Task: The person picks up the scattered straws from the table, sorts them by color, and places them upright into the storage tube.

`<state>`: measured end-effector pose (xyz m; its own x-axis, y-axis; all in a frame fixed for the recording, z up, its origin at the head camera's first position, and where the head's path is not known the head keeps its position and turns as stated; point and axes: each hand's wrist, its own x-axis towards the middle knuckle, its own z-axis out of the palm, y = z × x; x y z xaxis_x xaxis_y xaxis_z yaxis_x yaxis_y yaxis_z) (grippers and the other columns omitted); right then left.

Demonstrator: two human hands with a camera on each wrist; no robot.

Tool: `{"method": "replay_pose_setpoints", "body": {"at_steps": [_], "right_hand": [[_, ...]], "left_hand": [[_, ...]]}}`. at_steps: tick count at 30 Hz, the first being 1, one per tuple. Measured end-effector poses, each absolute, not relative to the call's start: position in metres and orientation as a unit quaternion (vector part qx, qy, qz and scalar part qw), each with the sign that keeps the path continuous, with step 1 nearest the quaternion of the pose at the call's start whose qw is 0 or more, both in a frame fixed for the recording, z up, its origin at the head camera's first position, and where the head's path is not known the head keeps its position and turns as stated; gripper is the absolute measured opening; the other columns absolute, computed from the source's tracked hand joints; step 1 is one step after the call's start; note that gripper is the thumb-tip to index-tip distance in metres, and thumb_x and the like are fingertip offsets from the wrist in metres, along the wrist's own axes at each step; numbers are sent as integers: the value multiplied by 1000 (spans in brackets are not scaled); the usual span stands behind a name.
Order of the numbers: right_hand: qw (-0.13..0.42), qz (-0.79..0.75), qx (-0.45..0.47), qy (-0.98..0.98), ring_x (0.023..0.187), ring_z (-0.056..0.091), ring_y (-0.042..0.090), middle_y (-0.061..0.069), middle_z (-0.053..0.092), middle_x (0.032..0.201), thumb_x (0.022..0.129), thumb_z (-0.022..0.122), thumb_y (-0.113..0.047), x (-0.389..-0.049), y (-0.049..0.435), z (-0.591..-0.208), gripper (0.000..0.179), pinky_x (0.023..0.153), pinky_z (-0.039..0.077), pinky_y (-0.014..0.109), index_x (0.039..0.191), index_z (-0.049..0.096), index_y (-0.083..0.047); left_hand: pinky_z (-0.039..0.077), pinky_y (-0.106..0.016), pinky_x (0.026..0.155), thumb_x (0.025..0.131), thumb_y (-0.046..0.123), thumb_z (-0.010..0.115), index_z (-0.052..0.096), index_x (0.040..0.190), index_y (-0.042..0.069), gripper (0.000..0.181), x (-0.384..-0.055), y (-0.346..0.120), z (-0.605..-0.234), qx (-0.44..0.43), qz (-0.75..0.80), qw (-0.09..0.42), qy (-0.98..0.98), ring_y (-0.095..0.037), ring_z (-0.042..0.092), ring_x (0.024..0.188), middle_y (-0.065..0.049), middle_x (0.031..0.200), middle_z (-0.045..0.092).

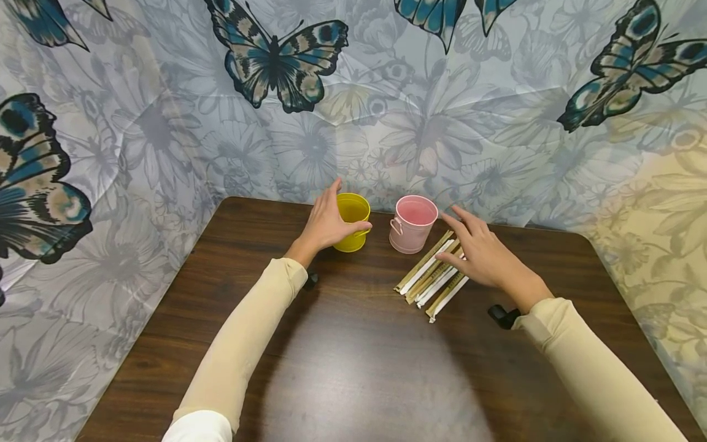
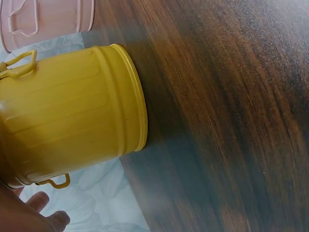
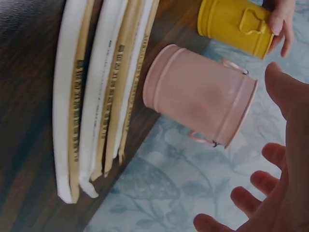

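Observation:
A small yellow metal bucket point(image 1: 351, 240) with side handles stands upright near the table's back edge. My left hand point(image 1: 329, 220) is at its left side, fingers spread and the thumb across the near side of the rim; in the left wrist view the fingertips point(image 2: 59, 218) show apart from the bucket wall. To its right stands a matching pink bucket point(image 1: 409, 238), upright, with nothing visible inside. My right hand point(image 1: 485, 253) hovers with spread fingers over the right side of a row of paper-wrapped straws point(image 1: 422, 270), some white and some tan with printing.
The dark wood-grain table point(image 1: 353, 368) ends just behind the buckets, against a hanging cloth point(image 1: 309, 141) printed with butterflies and flowers. A dark wrist camera point(image 1: 504, 317) sits beneath my right wrist.

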<state>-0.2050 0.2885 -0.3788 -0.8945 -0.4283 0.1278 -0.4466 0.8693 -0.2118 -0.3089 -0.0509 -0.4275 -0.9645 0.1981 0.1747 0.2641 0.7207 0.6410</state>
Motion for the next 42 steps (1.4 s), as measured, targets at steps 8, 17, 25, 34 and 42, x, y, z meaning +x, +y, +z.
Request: {"method": "replay_pose_setpoints", "body": {"at_steps": [8, 17, 25, 34, 42], "right_hand": [[33, 149, 214, -965, 140, 33, 50, 23, 27, 160, 96, 72, -36, -191, 307, -391, 81, 104, 40, 68, 159, 29, -8], [47, 169, 233, -957, 128, 48, 42, 23, 45, 142, 90, 79, -23, -176, 321, -415, 74, 100, 46, 62, 150, 40, -1], [29, 182, 230, -955, 101, 63, 34, 19, 51, 127, 89, 80, -18, -169, 329, -430, 62, 84, 54, 48, 140, 51, 0], [24, 195, 247, -949, 92, 67, 29, 14, 57, 116, 86, 82, -13, -169, 328, -441, 33, 79, 56, 43, 114, 68, -2], [1, 201, 258, -945, 86, 66, 24, 12, 60, 111, 86, 80, -8, -171, 324, -451, 19, 76, 56, 36, 104, 71, -5]], "left_hand": [[36, -54, 121, 70, 67, 83, 12, 163, 20, 127, -309, -50, -432, -113, -387, 40, -914, -32, 37, 147, -9, 162, 35], [45, -53, 112, 65, 64, 88, 26, 157, 13, 122, -310, -49, -438, -93, -430, 19, -898, -33, 50, 133, -11, 154, 40], [45, -48, 113, 66, 44, 95, 29, 153, 11, 114, -313, -49, -439, -89, -497, 7, -863, -33, 49, 130, -15, 151, 40], [47, -46, 112, 64, 40, 97, 30, 151, 14, 113, -313, -49, -439, -81, -527, 6, -846, -32, 50, 127, -13, 148, 41], [45, -45, 113, 64, 36, 98, 29, 153, 16, 114, -313, -47, -447, -70, -568, -6, -820, -32, 48, 131, -14, 151, 38]]}}
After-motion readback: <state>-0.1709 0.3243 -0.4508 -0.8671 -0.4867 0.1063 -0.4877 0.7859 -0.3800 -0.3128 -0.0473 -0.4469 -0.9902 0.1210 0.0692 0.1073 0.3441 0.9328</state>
